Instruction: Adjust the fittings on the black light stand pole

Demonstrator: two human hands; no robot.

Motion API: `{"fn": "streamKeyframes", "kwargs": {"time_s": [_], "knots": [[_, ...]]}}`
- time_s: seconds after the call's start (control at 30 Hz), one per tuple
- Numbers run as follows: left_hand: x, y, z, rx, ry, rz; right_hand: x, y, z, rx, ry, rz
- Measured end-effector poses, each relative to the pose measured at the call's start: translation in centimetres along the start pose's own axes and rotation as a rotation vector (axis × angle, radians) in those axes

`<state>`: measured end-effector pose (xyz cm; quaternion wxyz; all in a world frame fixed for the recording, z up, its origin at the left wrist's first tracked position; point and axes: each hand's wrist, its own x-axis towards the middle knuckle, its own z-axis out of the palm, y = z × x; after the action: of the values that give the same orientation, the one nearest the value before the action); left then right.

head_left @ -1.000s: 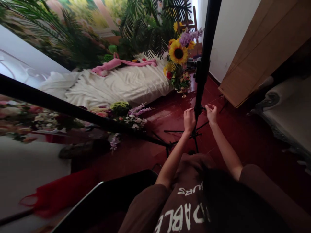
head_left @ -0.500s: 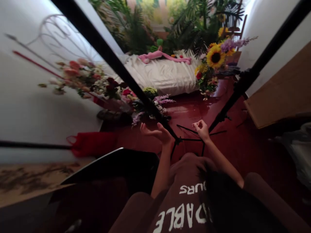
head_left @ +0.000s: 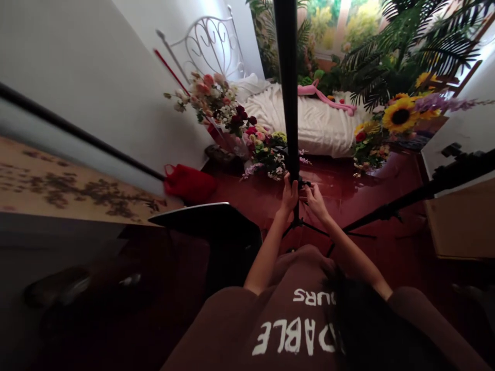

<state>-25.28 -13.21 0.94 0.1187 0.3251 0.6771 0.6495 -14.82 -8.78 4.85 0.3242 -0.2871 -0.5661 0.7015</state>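
Observation:
A black light stand rises upright in front of me, its legs spread on the floor. My left hand is closed on the stand's pole, low down, fingers up along its left side. Just to the right, my right hand reaches a small black knob that sticks out of the same pole. Its thumb and fingers pinch at the knob; the fingertips are partly hidden. A second black stand slants off to the right, apart from both hands.
Flower bunches and sunflowers flank a bed with a cream cover. A red bag lies at the left, near a black panel with a pale edge. A brown board leans at the right.
My left hand, open before, has closed on the pole. My right hand has come over to the knob. The stand now stands more upright in view, and my view has turned.

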Motion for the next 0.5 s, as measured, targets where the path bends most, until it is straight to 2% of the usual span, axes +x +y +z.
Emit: {"fn": "streamKeyframes", "kwargs": {"time_s": [0.1,0.2,0.33,0.5], "knots": [[0.5,-0.4,-0.2,-0.018,-0.013,-0.023,0.6,-0.7,0.3,0.074,-0.003,0.082],[0.8,-0.5,-0.1,-0.052,0.002,-0.038,0.7,-1.8,0.3,0.184,-0.022,0.236],[0.8,-0.1,0.3,-0.105,0.041,0.011,0.3,-3.4,0.2,0.327,-0.007,0.405],[1.0,-0.1,0.1,-0.111,0.014,0.048,0.2,-4.7,0.0,0.376,0.003,0.63]]}}
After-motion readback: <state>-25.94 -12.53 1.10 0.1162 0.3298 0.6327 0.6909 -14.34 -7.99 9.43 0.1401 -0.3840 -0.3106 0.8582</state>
